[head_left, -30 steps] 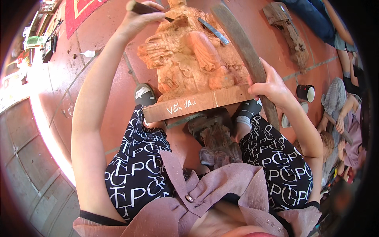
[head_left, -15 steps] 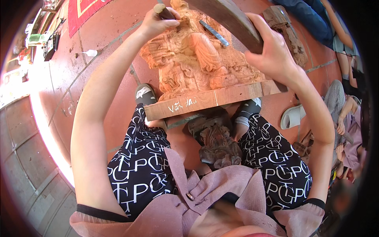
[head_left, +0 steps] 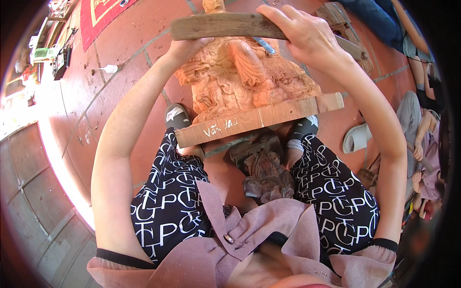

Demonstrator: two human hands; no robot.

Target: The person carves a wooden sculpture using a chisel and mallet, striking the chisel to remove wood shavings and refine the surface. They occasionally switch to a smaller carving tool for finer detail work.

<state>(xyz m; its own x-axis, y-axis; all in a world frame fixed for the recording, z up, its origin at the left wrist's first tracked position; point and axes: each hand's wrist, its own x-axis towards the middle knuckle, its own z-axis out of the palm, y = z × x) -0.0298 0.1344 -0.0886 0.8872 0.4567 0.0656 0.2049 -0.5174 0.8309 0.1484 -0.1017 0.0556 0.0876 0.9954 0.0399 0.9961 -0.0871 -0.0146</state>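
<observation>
The carving point(head_left: 254, 77), on the floor point(head_left: 127, 84) with its base point(head_left: 271, 117) near, has folds cut yet looks rough, so seems partly done; the right hand point(head_left: 309, 38) has its fingers round the club point(head_left: 223, 26), but the left hand point(head_left: 189, 49) hides its hold behind it.

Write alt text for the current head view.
First-person view: the right hand holds a curved wooden bar over an orange-brown wood carving, partly hiding the left hand. A metal strip rests on that carving; a darker carving sits between the legs.
</observation>
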